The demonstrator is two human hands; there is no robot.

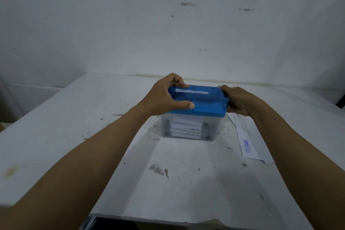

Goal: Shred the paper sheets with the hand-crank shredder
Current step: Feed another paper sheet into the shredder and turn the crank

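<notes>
Fingers point(178, 80) of the left hand point(164, 97) clamp the shredder point(205, 101) at its left end, likely steadying it; the right hand point(237, 101) curls round the right end, seemingly for cranking. Spare paper sheets point(246, 136) lie just right.

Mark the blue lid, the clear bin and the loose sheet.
blue lid point(209, 111): head view, front side.
clear bin point(214, 129): head view, front wall, right part.
loose sheet point(246, 145): head view, blue printed lettering.

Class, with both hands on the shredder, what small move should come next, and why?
Probably turn the crank with the right hand: paper sits in the slot of the blue lid, whose left end the left hand grips.
</notes>
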